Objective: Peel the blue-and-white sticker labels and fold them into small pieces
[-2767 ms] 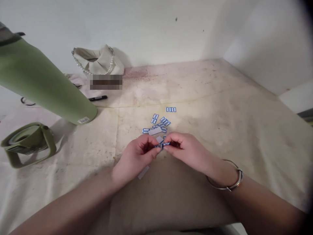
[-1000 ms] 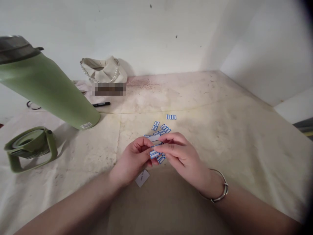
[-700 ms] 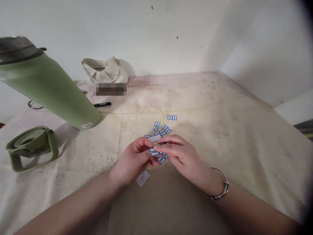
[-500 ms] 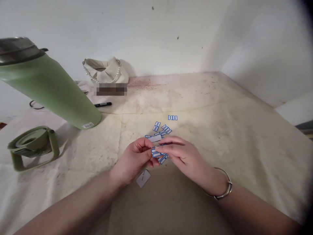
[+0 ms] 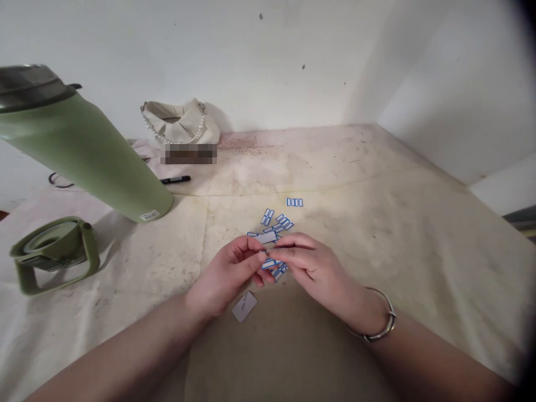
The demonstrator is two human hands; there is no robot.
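My left hand and my right hand meet near the table's middle, fingertips almost touching. Between them they pinch a small white label with a blue border, partly covered by the fingers. More blue-bordered labels lie in a loose heap just beyond and beneath the fingers. A plain white strip rests on that heap. One group of labels sits apart, farther back. Close to my left wrist lies a white card with small dark writing, too blurred to read.
On the left stands a tall green tumbler with a dark lid. In front of it is a green lid with a loop handle. A black pen and a cream handbag are farther back, before the wall.
The label between my fingers has tilted and shows less of its face. Both hands stay in nearly the same place, and the view has shifted very slightly.
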